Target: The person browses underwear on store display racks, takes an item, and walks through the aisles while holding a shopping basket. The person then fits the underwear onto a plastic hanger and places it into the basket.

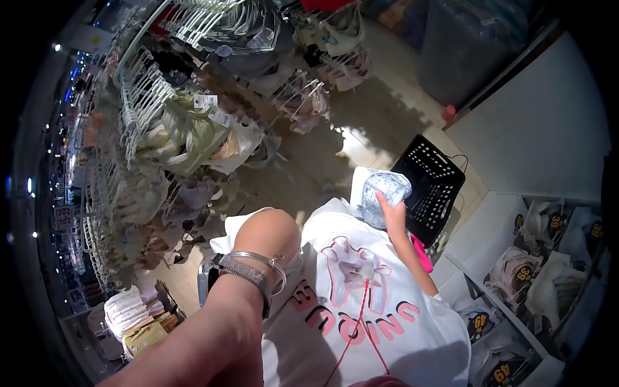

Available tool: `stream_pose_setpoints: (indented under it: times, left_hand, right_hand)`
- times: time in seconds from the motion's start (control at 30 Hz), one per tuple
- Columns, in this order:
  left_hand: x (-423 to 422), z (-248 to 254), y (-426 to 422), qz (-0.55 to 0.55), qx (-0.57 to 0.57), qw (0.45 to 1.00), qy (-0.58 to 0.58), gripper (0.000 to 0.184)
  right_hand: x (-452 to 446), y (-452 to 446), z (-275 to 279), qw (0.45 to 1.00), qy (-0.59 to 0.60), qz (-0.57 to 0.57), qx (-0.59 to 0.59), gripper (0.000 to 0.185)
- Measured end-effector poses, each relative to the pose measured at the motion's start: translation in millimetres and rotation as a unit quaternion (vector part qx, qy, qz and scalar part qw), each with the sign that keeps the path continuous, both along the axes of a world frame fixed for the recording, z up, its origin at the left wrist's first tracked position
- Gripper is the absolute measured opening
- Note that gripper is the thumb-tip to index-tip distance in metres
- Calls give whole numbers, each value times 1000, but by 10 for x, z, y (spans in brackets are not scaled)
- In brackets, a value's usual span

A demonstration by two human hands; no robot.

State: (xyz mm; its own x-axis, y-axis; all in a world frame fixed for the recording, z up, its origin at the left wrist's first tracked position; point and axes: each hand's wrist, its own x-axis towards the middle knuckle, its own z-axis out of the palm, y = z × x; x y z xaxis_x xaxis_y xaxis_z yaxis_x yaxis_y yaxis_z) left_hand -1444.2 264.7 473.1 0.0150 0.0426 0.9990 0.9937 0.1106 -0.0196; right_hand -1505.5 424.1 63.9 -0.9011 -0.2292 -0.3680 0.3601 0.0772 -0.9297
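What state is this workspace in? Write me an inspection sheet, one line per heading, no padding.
Surface: pale floor, patched with light and shadow.
Job's things: light blue-grey patterned garment beside a black perforated basket; contact between them unclear.
Clutter: bright pink item by the right forearm, partly hidden.
Grippers: right hand holds the garment; left forearm wears a strap, its grip unclear.
Cables: nothing seen; red cords lie over the white shirt.
Surroundings: hanging garments to the left, display compartments with tagged garments to the right.
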Motion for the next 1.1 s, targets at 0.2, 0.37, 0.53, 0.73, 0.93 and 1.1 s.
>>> stream_pose_setpoints:
  times: [0.2,0.37,0.53,0.73,0.93,1.1]
  left_hand:
    - [-82,6,70,-1,30,999,25,20]
    - [-56,126,13,-41,79,993,75,20]
    - [262,127,-200,175,221,928,243,18]
    - [367,-38,-488,189,263,946,6,11]
    - [466,-30,-420,165,193,918,-305,12]
    - [791,-23,-279,143,121,959,-214,10]
  right_hand:
    - [10,29,-100,1000,7,-6,15,35]
    - [12,23,-113,1000,9,-10,2,35]
    - [19,17,-180,999,10,-33,5,35]
    - [35,-15,-74,997,62,9,34,35]
    - [133,-56,-333,966,132,193,109,32]
    - [251,-114,-217,939,199,251,121,38]
